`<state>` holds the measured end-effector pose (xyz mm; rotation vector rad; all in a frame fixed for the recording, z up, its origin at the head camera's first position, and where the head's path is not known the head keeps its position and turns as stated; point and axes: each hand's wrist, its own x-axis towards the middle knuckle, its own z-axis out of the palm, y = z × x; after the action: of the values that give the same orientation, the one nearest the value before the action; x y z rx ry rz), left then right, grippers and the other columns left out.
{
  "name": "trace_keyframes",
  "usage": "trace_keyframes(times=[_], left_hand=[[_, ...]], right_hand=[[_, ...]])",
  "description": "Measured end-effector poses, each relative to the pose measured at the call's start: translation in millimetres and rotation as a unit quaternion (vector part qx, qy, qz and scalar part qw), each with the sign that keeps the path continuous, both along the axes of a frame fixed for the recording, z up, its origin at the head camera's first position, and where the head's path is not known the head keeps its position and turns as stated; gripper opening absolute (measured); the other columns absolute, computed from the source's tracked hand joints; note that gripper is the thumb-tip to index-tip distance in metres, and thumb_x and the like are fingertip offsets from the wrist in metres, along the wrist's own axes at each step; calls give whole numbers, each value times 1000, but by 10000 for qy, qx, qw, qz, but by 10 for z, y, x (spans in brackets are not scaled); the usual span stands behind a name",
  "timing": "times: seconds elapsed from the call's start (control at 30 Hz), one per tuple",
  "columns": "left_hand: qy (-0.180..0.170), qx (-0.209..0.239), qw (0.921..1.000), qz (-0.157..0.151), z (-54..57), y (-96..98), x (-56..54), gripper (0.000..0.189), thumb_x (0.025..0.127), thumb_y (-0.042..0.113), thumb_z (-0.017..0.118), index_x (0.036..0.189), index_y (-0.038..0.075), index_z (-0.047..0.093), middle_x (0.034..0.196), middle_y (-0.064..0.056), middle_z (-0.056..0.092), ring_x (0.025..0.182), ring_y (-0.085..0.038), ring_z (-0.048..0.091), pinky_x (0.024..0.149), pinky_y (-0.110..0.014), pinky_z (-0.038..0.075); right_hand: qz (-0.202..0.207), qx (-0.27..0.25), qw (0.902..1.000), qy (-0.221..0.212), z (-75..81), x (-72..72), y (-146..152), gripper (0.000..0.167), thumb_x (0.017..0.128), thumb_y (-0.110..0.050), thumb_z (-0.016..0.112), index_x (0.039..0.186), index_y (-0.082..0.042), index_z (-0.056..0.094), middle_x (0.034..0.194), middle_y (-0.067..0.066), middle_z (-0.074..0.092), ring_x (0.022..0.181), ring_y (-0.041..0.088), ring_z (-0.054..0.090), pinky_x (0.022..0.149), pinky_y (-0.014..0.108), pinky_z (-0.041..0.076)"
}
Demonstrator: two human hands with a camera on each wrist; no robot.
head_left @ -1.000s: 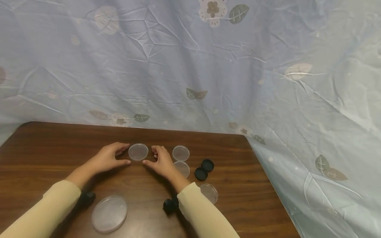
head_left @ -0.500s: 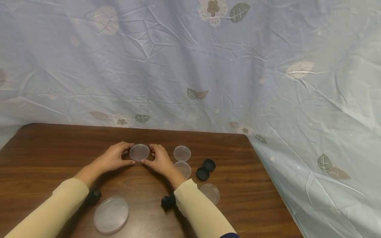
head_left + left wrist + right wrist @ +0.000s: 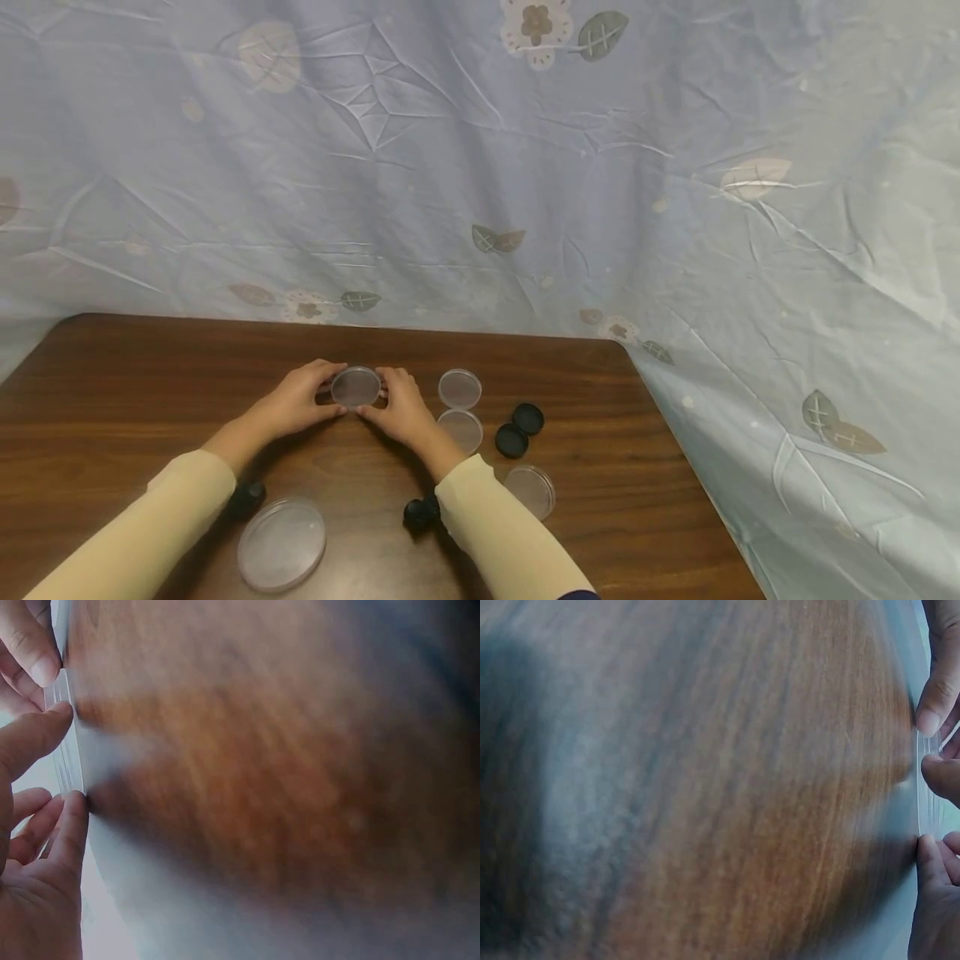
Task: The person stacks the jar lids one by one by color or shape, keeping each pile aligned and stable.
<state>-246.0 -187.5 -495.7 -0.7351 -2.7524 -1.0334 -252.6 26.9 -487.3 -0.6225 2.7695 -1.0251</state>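
Observation:
A clear round petri dish [image 3: 356,388] stands near the table's back edge, between the two hands. My left hand [image 3: 298,403] holds its left side, thumb at the near rim and fingers at the far side. On the right side, my right hand [image 3: 401,409] grips it the same way. Both wrist views show fingertips on the thin edge of the dish [image 3: 69,754], low over the wood; whether it touches the table cannot be told. The stacked rim lines of the dish [image 3: 928,787] show in the right wrist view too.
Right of the hands lie two clear dishes, one farther [image 3: 460,389] and one nearer [image 3: 463,429], plus two black round caps [image 3: 528,418]. Another clear dish [image 3: 534,492] is partly behind the right sleeve. A larger dish [image 3: 282,546] lies in front. A patterned curtain [image 3: 480,167] hangs behind the table.
Both hands have closed in on the petri dish from its two sides, the left moving right. Gaps between fingers and rim are gone, and the dish sits slightly farther right.

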Motion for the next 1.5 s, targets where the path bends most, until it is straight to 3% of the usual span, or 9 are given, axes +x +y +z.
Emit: trace_keyframes(times=[0.5, 1.2, 1.5], left_hand=[[-115, -319, 9994, 52, 47, 23, -19, 68, 83, 16, 88, 133, -19, 58, 116, -29, 65, 104, -42, 69, 92, -52, 61], [-430, -315, 9985, 96, 115, 33, -11, 64, 81, 17, 90, 127, -17, 61, 111, -28, 65, 100, -40, 69, 89, -51, 62], [-435, -339, 9984, 77, 183, 57, 53, 65, 79, 18, 91, 127, -16, 62, 111, -27, 65, 100, -38, 69, 89, -51, 62]], right_hand=[[-105, 315, 9994, -76, -12, -4, -16, 73, 95, -33, 78, 153, 0, 47, 139, 16, 54, 123, 24, 57, 106, 25, 55], [-191, 112, 9997, -90, -25, 1, -3, 68, 92, -33, 82, 146, -2, 56, 128, 12, 58, 112, 20, 60, 99, 24, 55], [-101, 24, 9999, -92, -15, 36, 29, 67, 91, -33, 83, 143, -2, 57, 127, 11, 58, 110, 18, 61, 98, 21, 55]])
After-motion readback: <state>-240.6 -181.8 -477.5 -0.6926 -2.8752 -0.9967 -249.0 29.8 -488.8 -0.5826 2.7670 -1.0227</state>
